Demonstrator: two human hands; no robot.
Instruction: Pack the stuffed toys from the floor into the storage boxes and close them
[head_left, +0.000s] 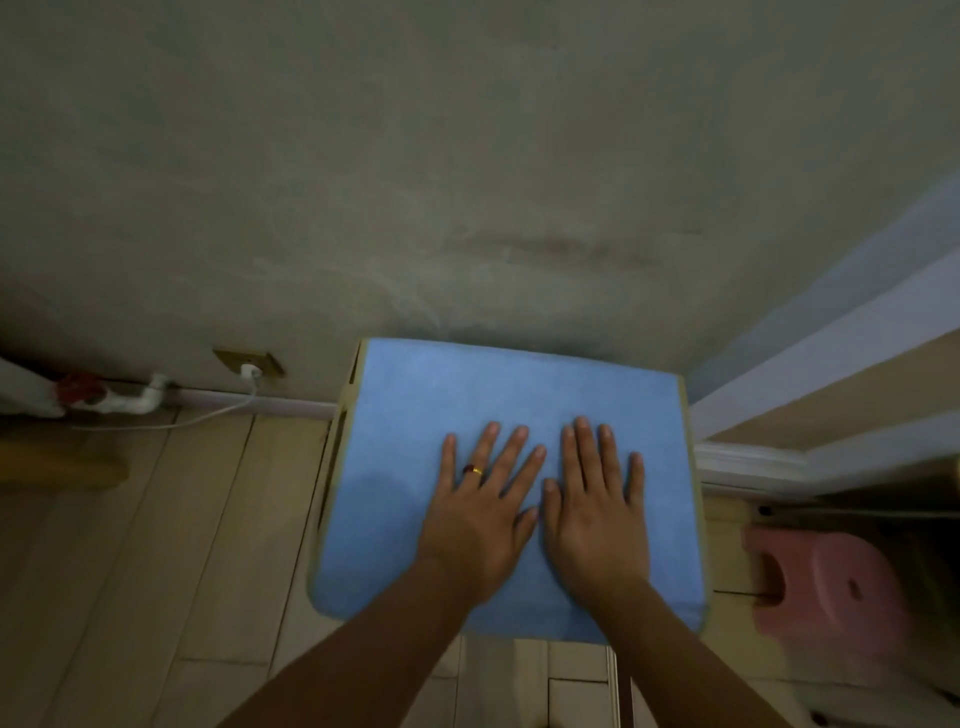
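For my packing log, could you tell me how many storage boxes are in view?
1: the blue-lidded storage box against the wall, under both flat hands. Others may sit outside the frame.

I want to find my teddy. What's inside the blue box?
The blue lid is down, both hands, left hand and right hand, pressing flat on it. Whatever is inside is covered.

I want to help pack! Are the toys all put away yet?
Nearly. Done: no stuffed toys show on the floor. In hand: the left hand and right hand press flat on the blue lid, closing this box. Left: other boxes aren't in view, so I can't tell.
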